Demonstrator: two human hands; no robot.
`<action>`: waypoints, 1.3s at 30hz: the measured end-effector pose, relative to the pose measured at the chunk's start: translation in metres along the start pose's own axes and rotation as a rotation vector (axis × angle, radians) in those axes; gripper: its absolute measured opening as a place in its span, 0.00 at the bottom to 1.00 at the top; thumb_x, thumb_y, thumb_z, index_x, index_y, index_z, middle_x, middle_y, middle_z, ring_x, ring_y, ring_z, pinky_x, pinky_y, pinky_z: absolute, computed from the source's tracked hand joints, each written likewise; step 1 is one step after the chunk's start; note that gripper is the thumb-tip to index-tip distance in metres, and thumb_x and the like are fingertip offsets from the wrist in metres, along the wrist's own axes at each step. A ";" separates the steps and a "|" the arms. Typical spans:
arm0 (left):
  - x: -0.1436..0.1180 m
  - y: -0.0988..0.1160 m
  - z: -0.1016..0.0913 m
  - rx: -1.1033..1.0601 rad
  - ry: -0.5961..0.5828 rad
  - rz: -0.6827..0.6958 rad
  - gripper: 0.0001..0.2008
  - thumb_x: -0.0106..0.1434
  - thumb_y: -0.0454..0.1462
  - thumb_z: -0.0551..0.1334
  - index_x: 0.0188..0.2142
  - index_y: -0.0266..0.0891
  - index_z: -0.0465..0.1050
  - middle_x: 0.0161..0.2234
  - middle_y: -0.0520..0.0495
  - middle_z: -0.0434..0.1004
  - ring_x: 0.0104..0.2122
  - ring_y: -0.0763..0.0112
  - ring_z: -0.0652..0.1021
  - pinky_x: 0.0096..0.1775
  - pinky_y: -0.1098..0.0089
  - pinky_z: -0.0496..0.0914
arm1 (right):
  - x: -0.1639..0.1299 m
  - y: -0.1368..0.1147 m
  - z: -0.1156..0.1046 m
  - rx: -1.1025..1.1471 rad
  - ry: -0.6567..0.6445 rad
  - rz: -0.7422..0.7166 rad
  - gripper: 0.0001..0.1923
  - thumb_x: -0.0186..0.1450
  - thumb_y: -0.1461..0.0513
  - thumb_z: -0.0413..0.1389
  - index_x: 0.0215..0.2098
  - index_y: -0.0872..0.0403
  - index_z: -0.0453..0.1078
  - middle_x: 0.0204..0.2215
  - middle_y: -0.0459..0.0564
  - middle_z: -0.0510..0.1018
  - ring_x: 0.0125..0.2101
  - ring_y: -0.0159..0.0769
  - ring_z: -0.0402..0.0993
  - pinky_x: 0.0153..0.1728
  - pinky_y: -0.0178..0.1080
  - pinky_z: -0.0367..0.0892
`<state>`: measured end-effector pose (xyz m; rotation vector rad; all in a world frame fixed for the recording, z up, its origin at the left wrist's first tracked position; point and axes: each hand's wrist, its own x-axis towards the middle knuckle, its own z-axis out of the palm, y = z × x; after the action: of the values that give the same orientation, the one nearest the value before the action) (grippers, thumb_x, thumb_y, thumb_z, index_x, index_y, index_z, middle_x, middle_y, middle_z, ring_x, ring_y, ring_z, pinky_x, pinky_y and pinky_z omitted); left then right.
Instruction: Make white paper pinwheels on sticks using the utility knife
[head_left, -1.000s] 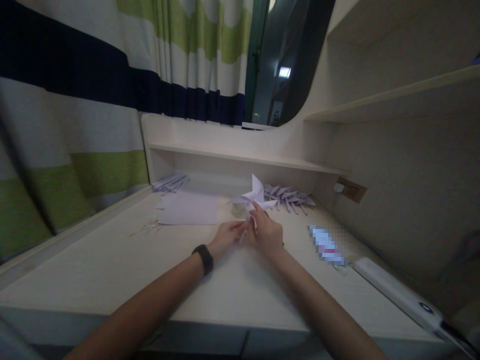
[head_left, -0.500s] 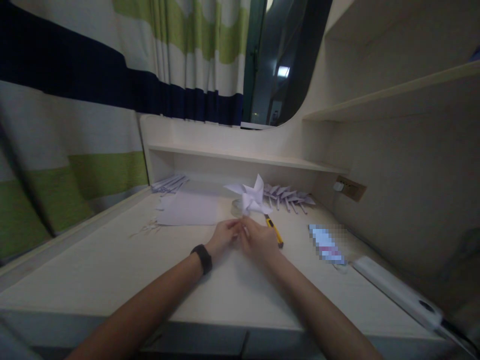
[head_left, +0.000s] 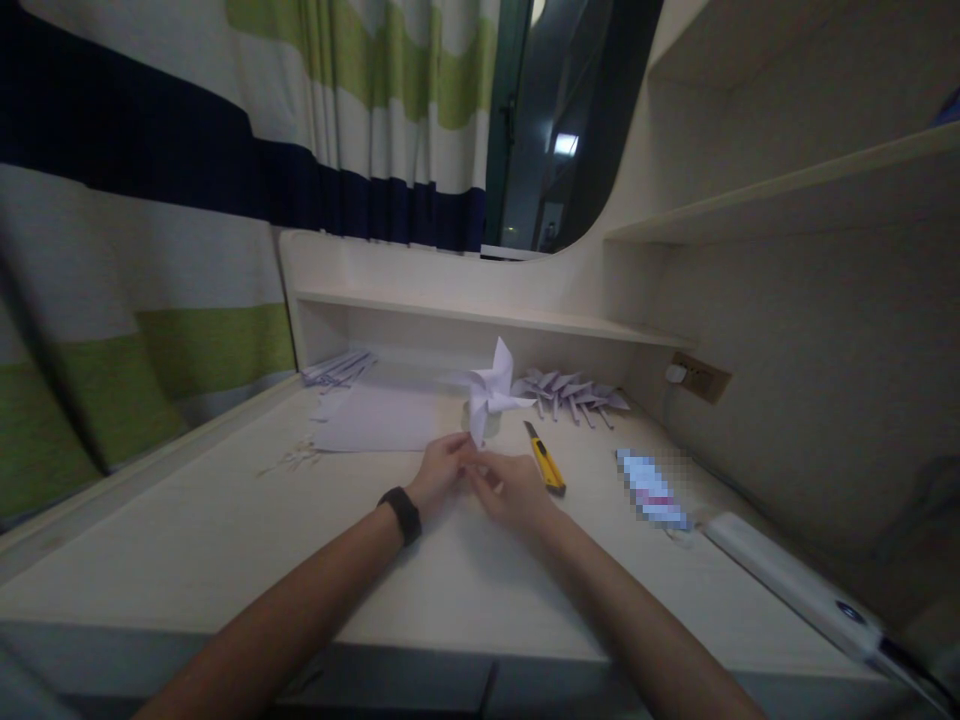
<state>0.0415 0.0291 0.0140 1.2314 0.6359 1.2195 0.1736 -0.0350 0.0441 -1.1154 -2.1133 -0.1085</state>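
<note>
1. Head view, centre of frame: white paper pinwheel (head_left: 491, 390), four pointed blades spread, raised above the desk (head_left: 300, 560); its lower blade reaches down to the fingertips.
2. Hands: together, just below centre. Left hand (head_left: 441, 475) pinches at the pinwheel's base; the stem is hidden by the fingers. Right hand (head_left: 514, 488) has thumb and index finger brought in against the left fingertips; cannot tell whether it grips the stem.
3. Left wrist: black band (head_left: 403, 515).
4. Right of centre: yellow-and-black utility knife (head_left: 546, 462) flat on the desk near the right hand, blade end toward the top of the frame.
5. Behind the held pinwheel: a roundish translucent object, partly covered; identity unclear.
6. Beyond the knife, right of centre: overlapping row of finished paper pinwheels (head_left: 574, 390), stems pointing toward the viewer.
7. Left of centre: white paper sheets (head_left: 382, 415); at their upper-left corner, a bundle of thin paper strips (head_left: 339, 368); at their lower-left corner, small pale scraps (head_left: 289, 457).
8. Right of frame: pixelated phone (head_left: 651, 490); toward lower right, a long white device (head_left: 787, 580).
9. Upper left: striped curtain (head_left: 405, 100) in white, green and navy, beside a dark window (head_left: 562, 140).
</note>
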 end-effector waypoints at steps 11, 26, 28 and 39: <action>0.006 0.009 -0.005 0.005 0.020 0.061 0.13 0.50 0.38 0.68 0.33 0.32 0.76 0.34 0.41 0.78 0.32 0.68 0.75 0.36 0.70 0.68 | 0.005 0.002 0.012 -0.094 -0.074 0.438 0.20 0.66 0.50 0.46 0.36 0.53 0.75 0.25 0.50 0.81 0.28 0.36 0.76 0.28 0.33 0.59; 0.005 0.006 -0.004 0.059 0.046 0.024 0.14 0.49 0.38 0.67 0.36 0.34 0.77 0.38 0.41 0.78 0.36 0.64 0.77 0.39 0.66 0.70 | 0.004 0.007 0.018 -0.047 -0.006 0.459 0.13 0.64 0.56 0.52 0.36 0.52 0.77 0.33 0.49 0.82 0.34 0.35 0.76 0.35 0.32 0.62; 0.004 0.007 -0.003 0.096 0.061 0.032 0.14 0.48 0.38 0.68 0.35 0.34 0.77 0.39 0.40 0.79 0.38 0.62 0.77 0.39 0.66 0.70 | 0.005 0.007 0.018 -0.010 -0.007 0.474 0.13 0.64 0.56 0.52 0.35 0.52 0.78 0.32 0.49 0.82 0.33 0.35 0.77 0.34 0.32 0.63; -0.003 0.012 0.001 0.184 0.089 -0.067 0.23 0.50 0.42 0.68 0.45 0.36 0.74 0.41 0.40 0.76 0.35 0.66 0.76 0.34 0.70 0.68 | 0.010 0.038 0.010 0.019 0.121 0.631 0.12 0.61 0.56 0.55 0.33 0.53 0.78 0.31 0.48 0.82 0.33 0.35 0.77 0.34 0.32 0.65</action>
<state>0.0375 0.0242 0.0243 1.3023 0.8642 1.1848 0.1923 -0.0007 0.0340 -1.6610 -1.5696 0.1395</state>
